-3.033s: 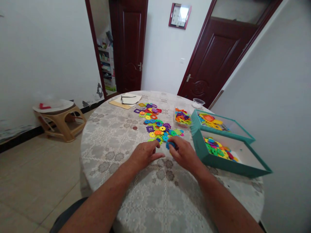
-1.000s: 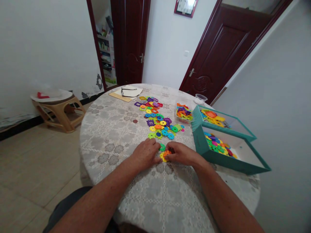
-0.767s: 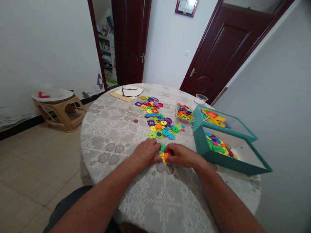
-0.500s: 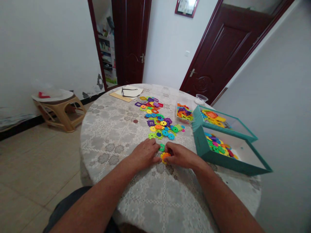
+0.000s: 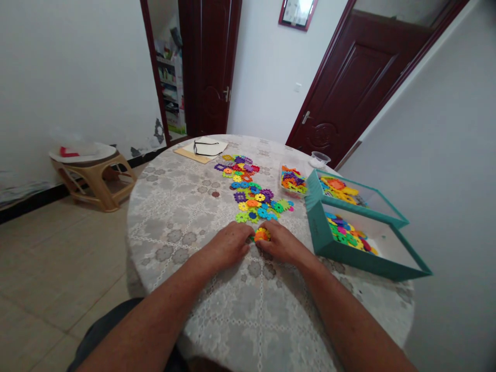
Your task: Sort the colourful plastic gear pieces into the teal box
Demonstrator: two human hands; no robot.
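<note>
My right hand (image 5: 283, 241) is closed round the edge of an orange and yellow gear-shaped plastic piece (image 5: 262, 234). Against its left side, my left hand (image 5: 233, 242) has its fingers curled on a green gear piece (image 5: 251, 239), of which only a sliver shows. The orange and yellow piece covers most of the green one; whether they are joined, I cannot tell. Just beyond my hands lies a spread of joined-looking, many-coloured gear pieces (image 5: 252, 203), with more colourful pieces (image 5: 238, 168) farther back.
To the right stands a green box (image 5: 349, 253) with two parts, both holding loose pieces. A clear tub (image 5: 293, 189) of pieces is beside it, a small clear bowl (image 5: 321, 158) behind. Glasses (image 5: 207, 149) rest on papers at the back left of the round table (image 5: 166, 206).
My right hand has moved the orange and yellow piece away from me, up over the green piece. My left hand has stayed nearly in place.
</note>
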